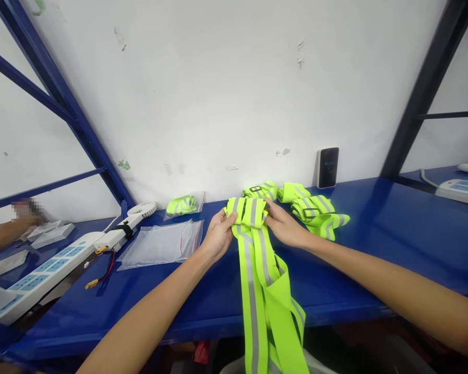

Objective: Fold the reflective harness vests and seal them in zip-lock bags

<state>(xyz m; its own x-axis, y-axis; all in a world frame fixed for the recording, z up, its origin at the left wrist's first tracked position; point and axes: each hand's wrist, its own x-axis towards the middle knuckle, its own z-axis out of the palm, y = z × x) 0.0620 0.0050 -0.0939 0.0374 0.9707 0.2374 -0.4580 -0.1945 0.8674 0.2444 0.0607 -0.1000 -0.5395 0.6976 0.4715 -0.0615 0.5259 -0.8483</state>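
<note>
Both my hands hold a yellow-green reflective strap (253, 259) with grey stripes. My left hand (220, 231) pinches the left side of its folded top part, thumb in front. On the right side, my right hand (283, 223) grips the same folds, its fingers partly hidden behind them. Long loose lengths hang from the folds over the table's front edge and out at the bottom of the view. Just behind my hands lie several folded reflective straps, among them a bundle with a black buckle (259, 190), a small roll (294, 192) and a looser bundle (320, 214).
Clear zip bags (159, 243) lie left on the blue table (374, 228), with a bagged strap (182, 204) behind. A white fan (142, 209), a yellow-plugged cable (101, 270) and a power strip (42, 275) are farther left. A black-faced device (328, 167) leans on the wall. Another person's hand (27, 218) shows far left.
</note>
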